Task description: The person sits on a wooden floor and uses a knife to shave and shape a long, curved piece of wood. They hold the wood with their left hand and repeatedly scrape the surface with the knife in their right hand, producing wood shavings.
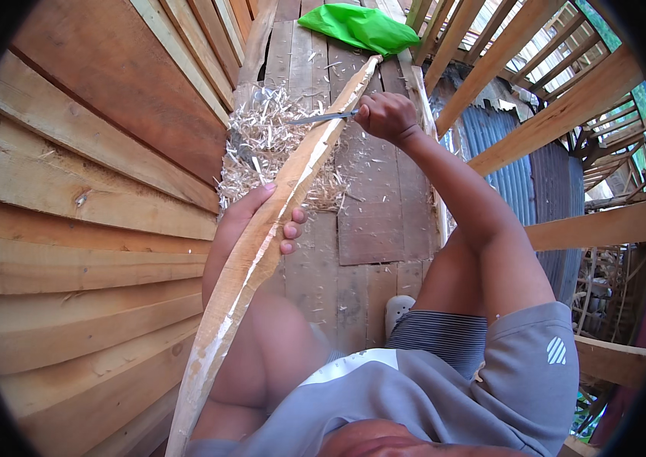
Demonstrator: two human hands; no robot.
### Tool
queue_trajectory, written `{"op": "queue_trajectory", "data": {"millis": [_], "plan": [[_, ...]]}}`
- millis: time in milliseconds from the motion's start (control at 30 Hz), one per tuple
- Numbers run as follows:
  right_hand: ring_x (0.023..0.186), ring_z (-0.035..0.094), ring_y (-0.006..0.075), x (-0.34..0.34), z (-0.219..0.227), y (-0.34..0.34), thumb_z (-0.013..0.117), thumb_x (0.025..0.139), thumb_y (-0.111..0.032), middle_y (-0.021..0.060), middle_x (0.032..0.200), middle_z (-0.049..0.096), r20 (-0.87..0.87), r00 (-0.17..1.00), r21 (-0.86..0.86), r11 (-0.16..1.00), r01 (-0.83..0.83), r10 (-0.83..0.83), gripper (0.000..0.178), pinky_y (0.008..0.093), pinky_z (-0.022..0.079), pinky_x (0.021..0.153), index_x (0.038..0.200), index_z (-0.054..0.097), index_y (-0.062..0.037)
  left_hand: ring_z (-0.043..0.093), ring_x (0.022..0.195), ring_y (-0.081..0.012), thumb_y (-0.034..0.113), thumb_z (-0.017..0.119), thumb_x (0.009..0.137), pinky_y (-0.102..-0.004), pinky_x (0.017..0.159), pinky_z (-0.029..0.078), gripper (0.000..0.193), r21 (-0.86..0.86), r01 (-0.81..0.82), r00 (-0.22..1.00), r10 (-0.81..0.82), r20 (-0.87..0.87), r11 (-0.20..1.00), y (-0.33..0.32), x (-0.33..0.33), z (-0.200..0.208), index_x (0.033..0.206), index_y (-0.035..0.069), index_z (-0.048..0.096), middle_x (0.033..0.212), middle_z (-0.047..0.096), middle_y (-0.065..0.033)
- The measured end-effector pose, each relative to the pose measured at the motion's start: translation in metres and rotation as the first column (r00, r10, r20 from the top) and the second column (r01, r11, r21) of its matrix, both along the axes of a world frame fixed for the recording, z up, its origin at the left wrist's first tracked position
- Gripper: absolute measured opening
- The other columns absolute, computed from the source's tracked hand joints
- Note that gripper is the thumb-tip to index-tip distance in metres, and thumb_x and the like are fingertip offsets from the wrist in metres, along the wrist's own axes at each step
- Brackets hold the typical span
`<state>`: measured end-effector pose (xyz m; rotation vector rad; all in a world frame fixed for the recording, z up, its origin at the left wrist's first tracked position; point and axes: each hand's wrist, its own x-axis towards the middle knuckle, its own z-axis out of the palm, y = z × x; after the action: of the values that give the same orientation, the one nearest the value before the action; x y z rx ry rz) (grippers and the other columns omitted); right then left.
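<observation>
right hand (388,116), knife (321,118) across wood (260,230) edges

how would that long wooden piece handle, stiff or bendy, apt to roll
The long wooden piece is probably stiff: it extends past the left hand without visible sagging. Its far part likely feels lighter, since it narrows there. The angled edge along it suggests it wouldn't roll easily.

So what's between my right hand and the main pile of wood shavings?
In the head view, the knife blade and the upper stretch of the long wooden piece lie between your right hand and the wood shavings.
</observation>
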<state>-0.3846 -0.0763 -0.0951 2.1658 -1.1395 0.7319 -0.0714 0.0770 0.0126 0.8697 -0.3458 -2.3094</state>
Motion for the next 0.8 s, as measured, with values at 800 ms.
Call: {"op": "queue_trajectory", "data": {"millis": [800], "plan": [[0.041, 0.02, 0.0052, -0.016, 0.027, 0.018, 0.042, 0.104, -0.049, -0.0071, 0.054, 0.03, 0.301, 0.752, 0.653, -0.448, -0.611, -0.587, 0.047, 0.0245, 0.015, 0.035, 0.073, 0.047, -0.0126, 0.059, 0.057, -0.015, 0.039, 0.064, 0.093, -0.0269, 0.049, 0.05, 0.045, -0.115, 0.269, 0.829, -0.17, 0.532, 0.956, -0.049, -0.05, -0.017, 0.118, 0.002, 0.054, 0.077, 0.062, -0.0092]]}}
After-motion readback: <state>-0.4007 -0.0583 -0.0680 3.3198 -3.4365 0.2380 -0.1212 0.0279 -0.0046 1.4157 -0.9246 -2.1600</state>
